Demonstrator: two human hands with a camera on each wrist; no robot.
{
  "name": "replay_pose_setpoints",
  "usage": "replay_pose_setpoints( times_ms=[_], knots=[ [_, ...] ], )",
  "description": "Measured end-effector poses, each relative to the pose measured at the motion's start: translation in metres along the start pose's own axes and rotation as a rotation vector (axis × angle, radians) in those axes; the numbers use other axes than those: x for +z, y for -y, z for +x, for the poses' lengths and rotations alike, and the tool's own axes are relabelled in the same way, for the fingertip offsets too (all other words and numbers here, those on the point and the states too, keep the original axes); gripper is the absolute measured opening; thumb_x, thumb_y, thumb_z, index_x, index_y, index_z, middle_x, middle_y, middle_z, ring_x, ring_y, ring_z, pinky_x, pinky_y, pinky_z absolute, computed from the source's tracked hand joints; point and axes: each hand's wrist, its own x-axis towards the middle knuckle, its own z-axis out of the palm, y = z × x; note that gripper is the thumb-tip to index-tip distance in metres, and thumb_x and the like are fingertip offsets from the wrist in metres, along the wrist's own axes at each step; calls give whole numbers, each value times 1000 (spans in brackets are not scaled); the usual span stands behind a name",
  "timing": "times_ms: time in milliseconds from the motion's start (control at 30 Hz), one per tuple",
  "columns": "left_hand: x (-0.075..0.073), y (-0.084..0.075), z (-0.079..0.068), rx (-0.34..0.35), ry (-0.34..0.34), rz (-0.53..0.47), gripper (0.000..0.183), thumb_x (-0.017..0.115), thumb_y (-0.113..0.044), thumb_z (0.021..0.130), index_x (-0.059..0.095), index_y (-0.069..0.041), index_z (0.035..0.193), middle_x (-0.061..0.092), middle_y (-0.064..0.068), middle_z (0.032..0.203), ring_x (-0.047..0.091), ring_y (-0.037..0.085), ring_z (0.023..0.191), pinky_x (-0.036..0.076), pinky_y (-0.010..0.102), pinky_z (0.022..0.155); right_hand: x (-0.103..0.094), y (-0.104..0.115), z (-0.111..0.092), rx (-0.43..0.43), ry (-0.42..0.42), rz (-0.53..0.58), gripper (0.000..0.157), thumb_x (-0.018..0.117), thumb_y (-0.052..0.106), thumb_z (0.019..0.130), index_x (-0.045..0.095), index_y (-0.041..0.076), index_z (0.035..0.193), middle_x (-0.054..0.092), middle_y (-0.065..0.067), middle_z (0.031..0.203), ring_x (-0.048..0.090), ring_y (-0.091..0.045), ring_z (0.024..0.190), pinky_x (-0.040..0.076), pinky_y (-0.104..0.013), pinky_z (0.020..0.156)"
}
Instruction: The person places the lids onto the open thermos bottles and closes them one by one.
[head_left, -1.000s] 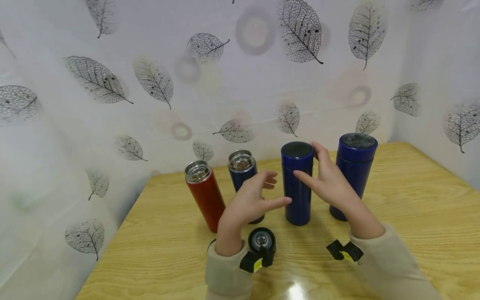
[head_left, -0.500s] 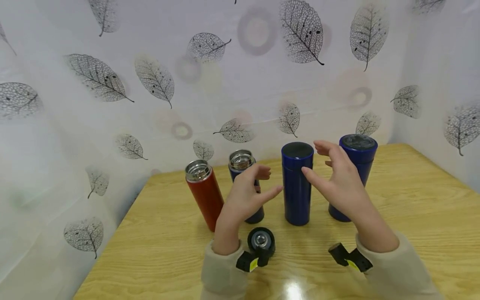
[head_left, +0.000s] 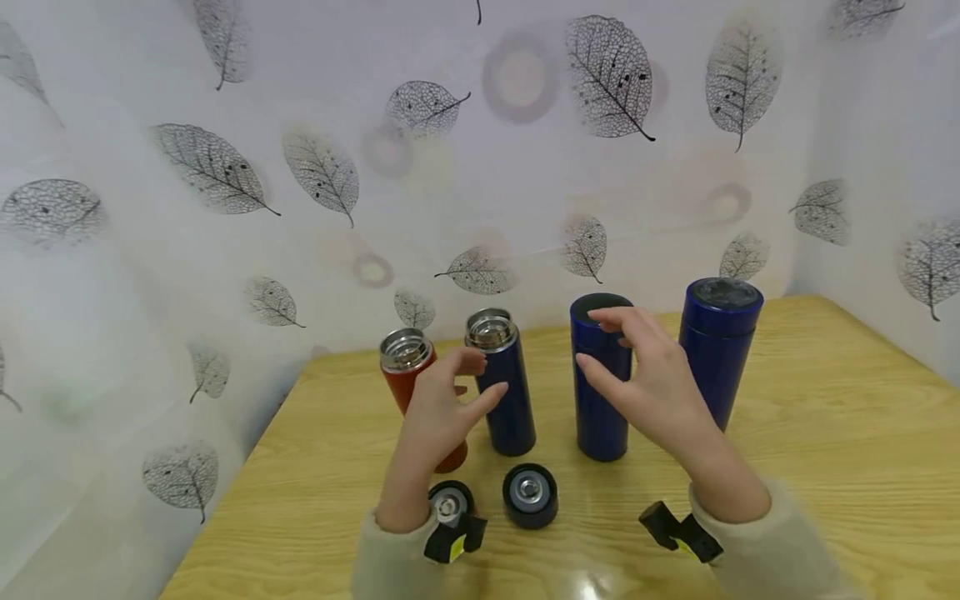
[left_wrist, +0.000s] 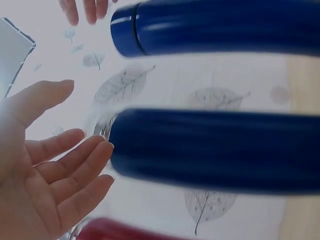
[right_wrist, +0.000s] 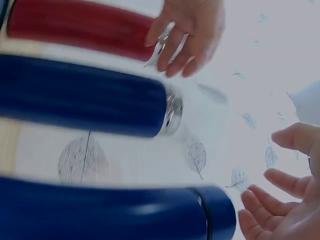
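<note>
My left hand [head_left: 442, 408], fingers relaxed and holding nothing, is in front of the red thermos [head_left: 402, 382]. Its fingertips come close to the neck of an uncapped blue thermos [head_left: 512, 408] in the left wrist view. A capped blue thermos [head_left: 600, 417] stands upright to the right of that one. My right hand [head_left: 656, 387] overlaps its top in the head view, thumb and fingers spread apart; in the right wrist view they are beside the cap with nothing between them. Both the red thermos and its blue neighbour show bare steel mouths.
A second, wider capped blue thermos [head_left: 718, 350] stands at the right, behind my right hand. Two dark lids lie on the wooden table [head_left: 315, 500]: one lid [head_left: 529, 496] at the front middle, another lid [head_left: 450, 500] partly behind my left wrist. A leaf-printed curtain hangs behind.
My left hand has moved left, away from the capped blue thermos to the red one. My right hand drew off that capped thermos, then came back leftward in front of its top. The thermoses stay put.
</note>
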Motion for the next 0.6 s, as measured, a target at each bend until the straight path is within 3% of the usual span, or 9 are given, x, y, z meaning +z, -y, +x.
replay_pose_setpoints(
  times_ms=[233, 600],
  knots=[
    [-11, 10, -5, -14, -46, 36, 32, 71, -18, 75, 58, -3, 100, 62, 8, 92, 56, 17, 79, 48, 36, 64, 19, 8, 7, 5, 109, 69, 41, 66, 12, 80, 51, 0, 116, 51, -13, 111, 47, -24, 101, 42, -42, 83],
    [-15, 13, -5, -18, -50, 32, 32, 72, -17, 75, 57, -2, 100, 62, 8, 90, 57, 17, 80, 48, 37, 67, 34, 9, 6, -21, 211, 49, 40, 68, 15, 78, 54, 1, 113, 54, -10, 107, 50, -24, 99, 43, -42, 80]
  ],
)
